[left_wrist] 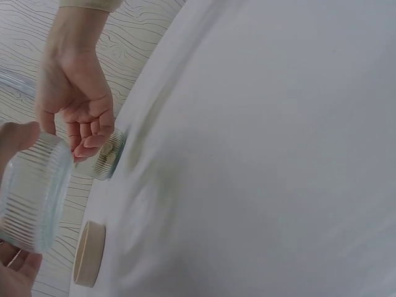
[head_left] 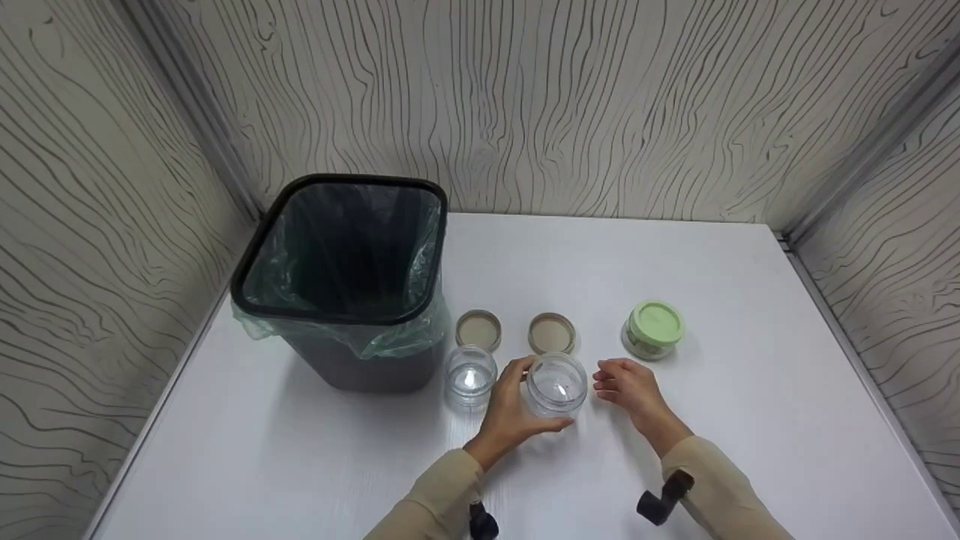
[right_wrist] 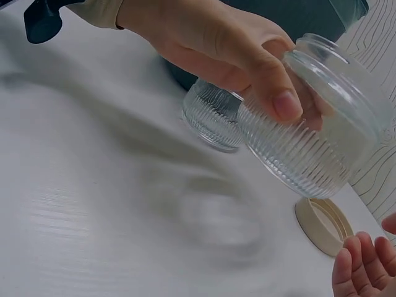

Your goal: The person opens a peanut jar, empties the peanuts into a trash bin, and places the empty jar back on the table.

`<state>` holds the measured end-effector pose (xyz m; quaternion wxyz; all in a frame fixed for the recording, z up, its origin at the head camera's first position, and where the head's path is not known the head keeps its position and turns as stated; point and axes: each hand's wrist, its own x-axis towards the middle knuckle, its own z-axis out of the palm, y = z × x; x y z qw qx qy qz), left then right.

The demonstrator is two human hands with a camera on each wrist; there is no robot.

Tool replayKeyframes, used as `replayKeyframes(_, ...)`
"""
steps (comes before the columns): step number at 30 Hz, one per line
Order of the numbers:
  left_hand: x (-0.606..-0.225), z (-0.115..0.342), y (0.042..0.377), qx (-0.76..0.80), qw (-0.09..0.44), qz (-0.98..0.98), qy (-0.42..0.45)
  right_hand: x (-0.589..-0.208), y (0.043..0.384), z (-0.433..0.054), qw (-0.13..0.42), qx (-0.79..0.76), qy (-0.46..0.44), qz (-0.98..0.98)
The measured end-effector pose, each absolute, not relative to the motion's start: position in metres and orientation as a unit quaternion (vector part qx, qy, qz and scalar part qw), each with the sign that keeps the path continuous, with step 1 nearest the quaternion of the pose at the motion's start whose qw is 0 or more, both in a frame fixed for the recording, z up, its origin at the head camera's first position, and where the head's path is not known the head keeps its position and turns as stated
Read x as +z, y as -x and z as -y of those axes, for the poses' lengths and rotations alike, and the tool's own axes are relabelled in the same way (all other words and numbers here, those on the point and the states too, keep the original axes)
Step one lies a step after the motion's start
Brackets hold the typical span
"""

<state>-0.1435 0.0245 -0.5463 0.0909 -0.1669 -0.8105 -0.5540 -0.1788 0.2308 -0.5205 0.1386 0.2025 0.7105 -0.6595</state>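
Observation:
My left hand (head_left: 512,409) grips a clear ribbed jar (head_left: 556,390), thumb on one side and fingers on the other. The jar has no lid and is held above the white table, tilted in the right wrist view, its shadow on the surface below. My right hand (head_left: 632,386) is just right of the jar, fingers loosely bent and holding nothing. Past it stands a jar with a light green lid (head_left: 656,324); pale bits show through its ribbed glass (left_wrist: 110,153). A second clear jar (head_left: 470,379) without a lid stands left of my left hand.
Two beige lids (head_left: 478,330) lie hollow side up behind the clear jars, the right-hand lid (right_wrist: 323,228) close to the held jar. A dark bin (head_left: 360,367) with a green liner bag stands at the left. Wood-patterned panels (head_left: 570,105) enclose the white table (head_left: 750,337).

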Motion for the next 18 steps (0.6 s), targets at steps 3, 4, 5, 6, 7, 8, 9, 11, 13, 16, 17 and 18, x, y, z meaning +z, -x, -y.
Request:
replayKeyframes(3,-0.55,-0.026,0.145,-0.552,0.097,0.812,0.166,-0.521,0.178,-0.232,0.144,-0.653,-0.204,-0.715)
replayKeyframes(4,-0.551,-0.026,0.146,-0.551,0.1,0.812,0.166,-0.521,0.178,-0.232,0.145,-0.652,-0.204,-0.715)
replayKeyframes(5,-0.552,-0.026,0.146,-0.551,0.103,0.811,0.167,-0.521,0.179,-0.232,0.145,-0.653,-0.205,-0.715)
replayKeyframes(6,-0.554,-0.026,0.147,-0.55,0.106,0.811,0.168,-0.521,0.179,-0.232,0.146,-0.654,-0.205,-0.713)
replayKeyframes(7,-0.555,-0.026,0.147,-0.547,0.11,0.812,0.17,-0.521,0.179,-0.232,0.145,-0.655,-0.205,-0.713)
replayKeyframes(8,-0.556,-0.027,0.148,-0.545,0.114,0.813,0.171,-0.521,0.179,-0.232,0.145,-0.656,-0.206,-0.712)
replayKeyframes(9,-0.557,-0.027,0.148,-0.542,0.117,0.814,0.172,-0.522,0.179,-0.232,0.144,-0.657,-0.206,-0.711)
replayKeyframes(11,-0.559,-0.027,0.149,-0.539,0.12,0.815,0.174,-0.521,0.179,-0.233,0.144,-0.657,-0.206,-0.711)
replayKeyframes(13,-0.56,-0.027,0.15,-0.536,0.125,0.816,0.176,-0.521,0.178,-0.233,0.143,-0.656,-0.205,-0.712)
replayKeyframes(16,-0.561,-0.028,0.15,-0.536,0.128,0.815,0.177,-0.521,0.178,-0.233,0.14,-0.654,-0.202,-0.716)
replayKeyframes(17,-0.561,-0.028,0.15,-0.535,0.129,0.816,0.177,-0.522,0.178,-0.233,0.137,-0.653,-0.201,-0.717)
replayKeyframes(18,-0.562,-0.029,0.151,-0.535,0.128,0.816,0.176,-0.522,0.177,-0.233,0.135,-0.652,-0.199,-0.719)
